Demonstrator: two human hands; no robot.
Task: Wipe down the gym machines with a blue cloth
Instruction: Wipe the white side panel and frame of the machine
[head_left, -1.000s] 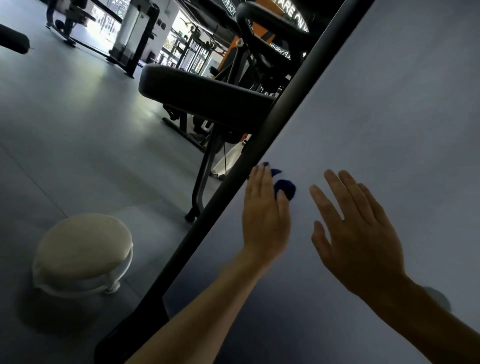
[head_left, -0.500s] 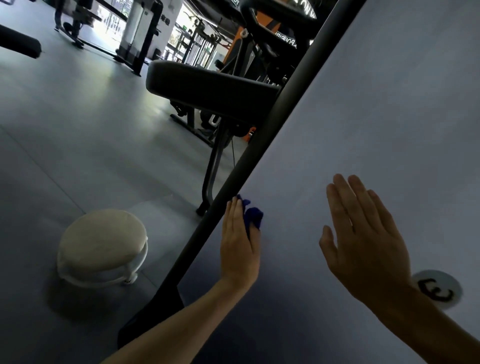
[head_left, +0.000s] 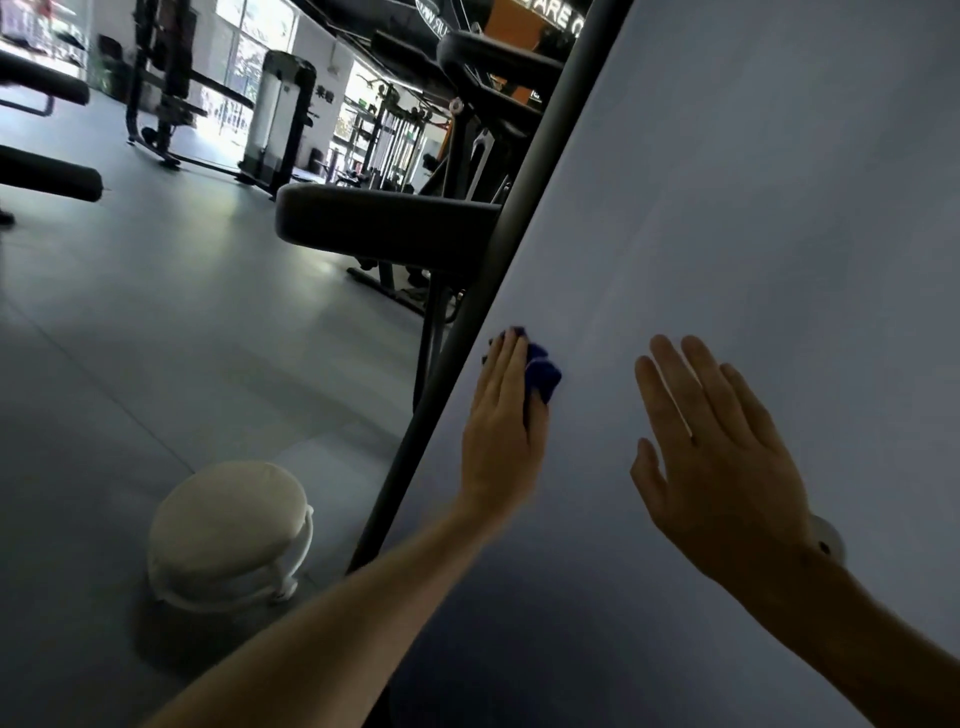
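While flattened under straight fingers against the pale grey panel (head_left: 753, 218), blue cloth (head_left: 543, 375) mid-wipe, just beside the dark frame bar (head_left: 524, 218) at the panel's left edge. Left hand (head_left: 506, 426) laid flat over the cloth, fingers together and extended, pressing rather than pinching. Right hand (head_left: 711, 457) spread flat on the same panel, well apart from the cloth, fingers straight and slightly fanned, holding nothing, likely bracing.

Judged somewhere in the middle of the job, no more exact than that. No visible line between wiped and unwiped surface on the panel, only faint pale streaks above the cloth, so no telling how much of it is done. Left to do, by the look of it: most of the panel's upper reach, the frame bar itself, and the other machines behind, among them a padded black bench (head_left: 384, 223).

Cloth small and crumpled, deep blue, bunched into soft folds. Mostly hidden under the palm, only a wad showing past the fingers on the right side and a sliver at the fingertips. Wet or dry impossible to tell. Low on the floor to the left, a round cream stool (head_left: 228, 525).
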